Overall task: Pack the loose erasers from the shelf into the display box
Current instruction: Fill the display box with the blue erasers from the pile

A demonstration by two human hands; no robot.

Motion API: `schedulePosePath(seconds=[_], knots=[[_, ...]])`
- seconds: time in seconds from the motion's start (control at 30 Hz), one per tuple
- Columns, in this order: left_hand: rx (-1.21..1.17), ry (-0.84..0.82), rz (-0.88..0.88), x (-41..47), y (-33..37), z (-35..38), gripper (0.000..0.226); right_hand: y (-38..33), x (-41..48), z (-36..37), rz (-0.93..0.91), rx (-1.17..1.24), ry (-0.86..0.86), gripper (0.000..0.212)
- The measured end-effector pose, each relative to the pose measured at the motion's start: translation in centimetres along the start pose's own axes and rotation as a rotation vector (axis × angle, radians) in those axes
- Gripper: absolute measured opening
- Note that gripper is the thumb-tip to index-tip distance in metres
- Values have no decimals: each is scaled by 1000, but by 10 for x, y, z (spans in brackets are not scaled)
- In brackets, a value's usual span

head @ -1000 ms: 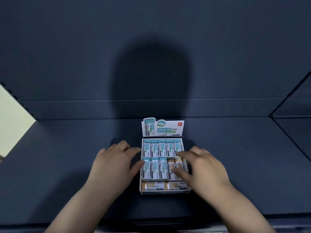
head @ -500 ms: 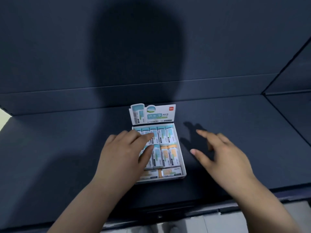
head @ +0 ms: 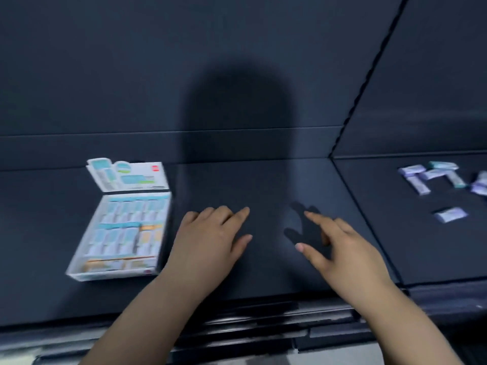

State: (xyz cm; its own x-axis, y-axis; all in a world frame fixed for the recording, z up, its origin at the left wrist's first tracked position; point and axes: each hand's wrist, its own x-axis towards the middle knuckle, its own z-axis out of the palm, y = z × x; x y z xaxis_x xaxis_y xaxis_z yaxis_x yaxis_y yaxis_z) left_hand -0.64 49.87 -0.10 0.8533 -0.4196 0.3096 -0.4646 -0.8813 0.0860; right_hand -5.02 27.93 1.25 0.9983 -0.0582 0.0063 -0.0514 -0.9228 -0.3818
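The white display box [head: 76, 270] lies on the dark shelf at the left, its printed lid flap standing up behind it and rows of wrapped erasers inside. Several loose erasers [head: 432, 175] lie scattered on the shelf section at the far right, and one single eraser [head: 450, 214] sits nearer the front. My left hand [head: 210, 238] hovers just right of the box, fingers spread, holding nothing. My right hand [head: 340, 248] is over the bare middle of the shelf, fingers apart and empty, well left of the loose erasers.
The dark blue shelf [head: 263, 185] has a back wall and a seam [head: 366, 214] dividing it from the right section. Its front edge [head: 263, 312] runs below my wrists.
Both hands have left the display box. The view has swung right, so the box now sits at the left and the loose erasers have come into view at the right.
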Motion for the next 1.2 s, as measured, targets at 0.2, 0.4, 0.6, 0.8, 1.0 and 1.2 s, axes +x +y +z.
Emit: schedulePosePath(seconds=[0.2, 0.4, 0.6, 0.8, 1.0, 1.2], knots=[[91, 15, -59, 35, 97, 17, 49, 94, 3, -47, -10, -31, -80, 70], [142, 8, -74, 49, 135, 23, 49, 135, 12, -68, -9, -8, -107, 67], [147, -66, -10, 66, 148, 37, 41, 157, 14, -75, 57, -19, -44, 67], [74, -6, 104, 96, 174, 54, 35, 183, 12, -77, 143, -40, -19, 68], [62, 1, 120, 123, 219, 61, 40, 227, 17, -91, 114, -22, 43, 66], [85, -26, 71, 157, 290, 90, 43, 307, 37, -118, 51, -16, 46, 66]])
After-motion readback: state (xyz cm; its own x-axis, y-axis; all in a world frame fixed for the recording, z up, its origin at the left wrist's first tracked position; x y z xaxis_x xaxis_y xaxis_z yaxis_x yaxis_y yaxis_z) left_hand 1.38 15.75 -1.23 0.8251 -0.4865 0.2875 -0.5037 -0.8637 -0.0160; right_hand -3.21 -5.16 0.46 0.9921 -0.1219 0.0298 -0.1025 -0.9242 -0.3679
